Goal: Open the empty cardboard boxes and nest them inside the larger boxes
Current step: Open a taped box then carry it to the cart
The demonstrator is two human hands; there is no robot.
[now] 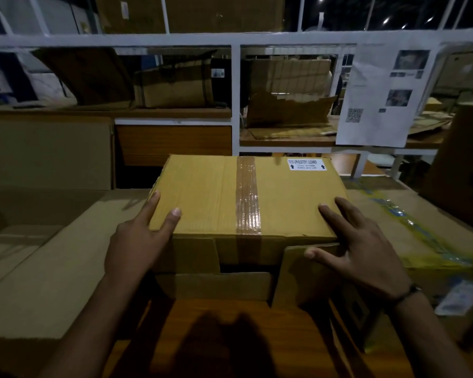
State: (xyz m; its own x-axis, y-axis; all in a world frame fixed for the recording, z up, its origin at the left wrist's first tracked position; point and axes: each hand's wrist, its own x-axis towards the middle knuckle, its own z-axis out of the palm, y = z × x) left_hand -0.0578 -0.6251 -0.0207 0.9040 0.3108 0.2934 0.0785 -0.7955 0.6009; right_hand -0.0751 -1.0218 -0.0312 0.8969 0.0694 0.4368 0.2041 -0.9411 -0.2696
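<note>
A yellow-brown cardboard box point(210, 195) lies in the middle of the view, its top face sealed by a strip of brown tape, a white label at its far right corner. The side facing me is open, with flaps hanging down and outward. My left hand point(139, 241) clasps the near left corner, fingers spread over the top. My right hand point(363, 246) lies on the near right corner, thumb pressing on the right flap point(306, 274).
A large open cardboard box point(25, 214) stands at the left. Another big box with yellow and blue tape point(410, 227) lies at the right. A wooden table top point(230, 336) shows below. Behind stands a white shelf frame point(235, 105) with more cartons and a taped paper sheet point(377, 99).
</note>
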